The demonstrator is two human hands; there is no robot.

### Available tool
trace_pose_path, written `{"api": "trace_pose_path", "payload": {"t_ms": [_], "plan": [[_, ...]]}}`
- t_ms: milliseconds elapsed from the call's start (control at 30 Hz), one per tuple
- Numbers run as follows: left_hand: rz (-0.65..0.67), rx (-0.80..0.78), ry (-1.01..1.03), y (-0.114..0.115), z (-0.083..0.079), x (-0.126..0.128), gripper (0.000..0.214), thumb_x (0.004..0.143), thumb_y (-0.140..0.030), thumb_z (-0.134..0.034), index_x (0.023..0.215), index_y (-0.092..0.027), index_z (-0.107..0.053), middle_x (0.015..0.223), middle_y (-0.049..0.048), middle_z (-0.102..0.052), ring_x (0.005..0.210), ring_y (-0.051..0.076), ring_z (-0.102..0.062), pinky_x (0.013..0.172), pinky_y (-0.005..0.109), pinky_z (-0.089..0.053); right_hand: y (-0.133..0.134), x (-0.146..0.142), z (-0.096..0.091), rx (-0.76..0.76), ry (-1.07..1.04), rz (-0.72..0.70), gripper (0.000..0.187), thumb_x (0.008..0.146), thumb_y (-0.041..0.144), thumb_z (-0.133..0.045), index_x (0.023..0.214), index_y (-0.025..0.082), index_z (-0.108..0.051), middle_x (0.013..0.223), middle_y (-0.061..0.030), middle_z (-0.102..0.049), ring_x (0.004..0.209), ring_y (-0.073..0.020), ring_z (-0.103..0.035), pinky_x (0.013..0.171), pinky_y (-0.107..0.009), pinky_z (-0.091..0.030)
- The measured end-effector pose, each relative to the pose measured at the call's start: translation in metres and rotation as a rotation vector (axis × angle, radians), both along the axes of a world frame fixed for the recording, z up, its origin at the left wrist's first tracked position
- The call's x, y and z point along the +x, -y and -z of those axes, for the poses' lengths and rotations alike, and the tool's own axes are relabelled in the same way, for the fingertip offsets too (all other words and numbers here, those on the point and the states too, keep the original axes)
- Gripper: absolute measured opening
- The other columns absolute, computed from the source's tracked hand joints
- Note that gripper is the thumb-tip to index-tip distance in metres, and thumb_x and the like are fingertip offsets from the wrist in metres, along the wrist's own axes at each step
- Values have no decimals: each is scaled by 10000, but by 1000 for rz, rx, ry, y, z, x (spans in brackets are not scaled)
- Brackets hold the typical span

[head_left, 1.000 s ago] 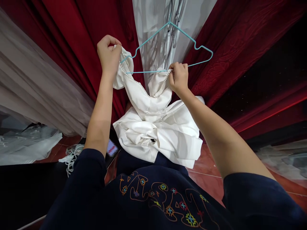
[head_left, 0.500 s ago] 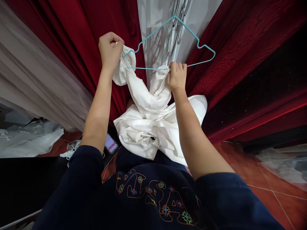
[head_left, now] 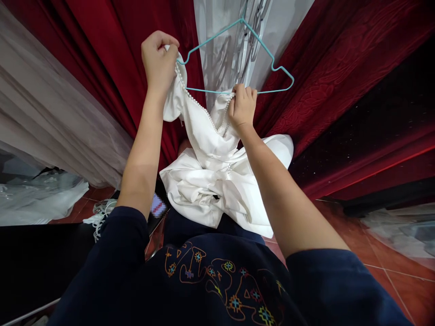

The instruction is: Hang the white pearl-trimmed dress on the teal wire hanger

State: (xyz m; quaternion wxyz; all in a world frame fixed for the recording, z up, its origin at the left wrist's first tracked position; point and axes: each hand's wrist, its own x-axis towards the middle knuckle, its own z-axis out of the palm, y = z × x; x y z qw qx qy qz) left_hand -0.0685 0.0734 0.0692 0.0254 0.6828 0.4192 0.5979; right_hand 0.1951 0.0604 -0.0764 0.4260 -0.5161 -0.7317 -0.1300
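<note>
Your left hand [head_left: 158, 61] is rising since a moment ago, lifting one shoulder of the white dress [head_left: 217, 190] to the left tip of the teal hanger [head_left: 210, 91]; its fingers are pinching the cloth tight. The pearl edge [head_left: 200, 105] is sagging between your hands, and the rest of the dress is bunching against your lap. Your right hand [head_left: 242, 105], now sliding slightly left, is pinching the other shoulder just under the hanger's bottom bar. Red curtains [head_left: 340, 59] are hanging behind.

White pearl-trimmed garment [head_left: 217, 181] on teal hanger [head_left: 238, 59]
</note>
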Motion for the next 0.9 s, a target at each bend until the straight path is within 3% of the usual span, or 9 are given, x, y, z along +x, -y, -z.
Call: {"api": "trace_pose_path", "payload": {"t_ms": [133,233,333,433,500,600,667,800,900], "plan": [[-134,7,-80,-7,-2,19,284,1035,-11,-526,967,-286,-509,1057,-18,-678,721,111,-464,787,383,-568,13,-14,-6,-7,-63,-3,263,948,173,-402,1170,202,-541,1221,-133,-615,1162,-307,-572,1155,-547,-399],[-209,93,-141,-12,9,23,115,1172,-254,-463,1072,-283,-511,1059,-32,-663,818,115,-497,910,365,-558,26,-10,-9,-2,-96,-14,269,936,162,-410,1164,198,-550,1201,-130,-627,1145,-306,-580,1149,-550,-405],[-222,103,-256,-14,24,17,391,1141,-620,-417,1103,-273,-593,1112,-15,-701,1001,165,-544,1020,413,-506,40,13,-14,-1,-87,-47,242,953,200,-427,1163,211,-548,1193,-126,-630,1167,-316,-578,1154,-573,-393],[-63,-84,-400,-4,36,16,578,1113,-706,-297,960,-285,-663,995,8,-759,939,214,-581,942,441,-509,58,46,-22,7,-59,-103,179,989,284,-455,1128,231,-555,1162,-126,-645,1146,-316,-563,1160,-598,-377],[-7,-81,-420,13,43,24,586,1097,-715,-255,955,-333,-675,973,27,-763,915,244,-596,912,457,-519,69,61,-29,4,-36,-151,158,1003,336,-478,1104,247,-559,1146,-128,-655,1122,-312,-550,1167,-604,-361],[-93,258,-274,47,55,51,553,1084,-691,-256,1138,-336,-677,1195,103,-699,1157,300,-593,1055,497,-488,80,67,-35,1,-43,-187,143,1008,374,-485,1069,272,-565,1130,-123,-664,1123,-316,-548,1174,-610,-347],[-67,352,-263,67,66,74,524,1106,-594,-235,1254,-298,-641,1290,122,-644,1276,295,-556,1133,493,-445,81,63,-36,16,-72,-178,149,1004,372,-475,1051,272,-575,1111,-116,-664,1126,-320,-566,1163,-611,-370],[136,14,-559,82,89,108,373,1092,-354,-338,1376,-391,-578,1427,-4,-644,1334,243,-521,1181,454,-367,78,54,-30,34,-109,-132,195,995,339,-439,1092,265,-591,1120,-103,-672,1142,-321,-600,1145,-598,-423],[157,-81,-560,82,96,113,404,1071,-198,-350,1309,-329,-650,1318,-4,-706,1214,221,-577,1126,436,-414,81,50,-27,28,-88,-147,227,976,323,-464,1157,279,-594,1189,-100,-680,1185,-319,-605,1162,-593,-427]]}}
